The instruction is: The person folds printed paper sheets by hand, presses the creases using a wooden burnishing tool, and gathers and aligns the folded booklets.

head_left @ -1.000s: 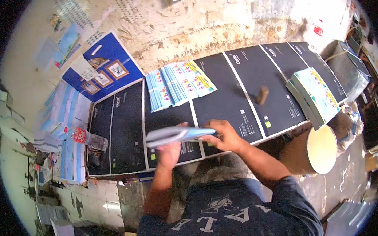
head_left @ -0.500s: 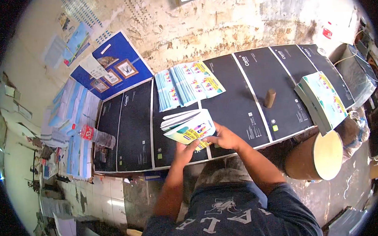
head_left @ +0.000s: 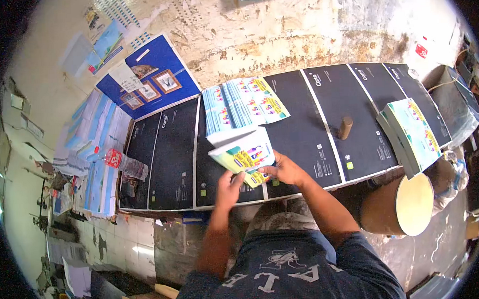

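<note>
A colourful printed booklet [head_left: 254, 152] is held up over the near edge of the black-topped table, tilted, with white page edges showing along its top. My right hand [head_left: 284, 170] grips its right side, thumb on the cover. At the lower left edge, my left hand [head_left: 228, 190] pinches the booklet between thumb and fingers; the fingertips behind it are hidden. Just beyond lie overlapping rows of matching booklets [head_left: 259, 103], partly covered by the held one. A tall stack of the same booklets [head_left: 412, 131] stands at the table's right end.
A short brown cylinder [head_left: 345, 128] stands on the black tabletop [head_left: 298, 147]. Leftward are a plastic bottle [head_left: 127, 164] lying down, paper stacks [head_left: 94, 134] and a blue board [head_left: 158, 67] against the wall. A round brown drum [head_left: 397, 207] stands by the near right edge.
The held booklet's pages, fanned apart before, now sit closer together, and its cover is turned more toward me. Both hands keep hold of it. The camera view has shifted slightly.
</note>
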Demonstrator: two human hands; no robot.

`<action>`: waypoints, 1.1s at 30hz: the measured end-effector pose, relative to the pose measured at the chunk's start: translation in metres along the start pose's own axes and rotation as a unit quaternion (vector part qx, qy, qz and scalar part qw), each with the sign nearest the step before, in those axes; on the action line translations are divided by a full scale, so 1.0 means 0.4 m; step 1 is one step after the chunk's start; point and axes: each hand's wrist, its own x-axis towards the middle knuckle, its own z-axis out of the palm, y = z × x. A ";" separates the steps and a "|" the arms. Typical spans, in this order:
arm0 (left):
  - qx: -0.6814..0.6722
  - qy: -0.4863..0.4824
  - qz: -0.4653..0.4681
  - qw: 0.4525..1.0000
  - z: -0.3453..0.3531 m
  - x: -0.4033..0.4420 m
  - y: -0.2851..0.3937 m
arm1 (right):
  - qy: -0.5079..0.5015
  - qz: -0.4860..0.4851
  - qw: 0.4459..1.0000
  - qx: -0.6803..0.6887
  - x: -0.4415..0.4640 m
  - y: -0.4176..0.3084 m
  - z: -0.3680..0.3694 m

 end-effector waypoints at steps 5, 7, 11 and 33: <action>0.061 0.059 -0.051 0.995 0.023 0.064 0.080 | 0.130 0.004 0.991 0.013 0.025 0.000 0.027; 0.291 0.151 0.040 0.944 0.074 0.041 0.118 | 0.286 0.046 0.940 -0.180 0.009 -0.030 0.082; -0.053 -0.069 -0.055 0.995 -0.006 0.069 0.081 | 0.114 -0.032 0.992 0.040 -0.063 -0.066 0.024; -0.256 -0.163 -0.351 0.886 0.069 0.015 -0.113 | 0.095 0.220 0.966 0.097 -0.135 0.184 -0.048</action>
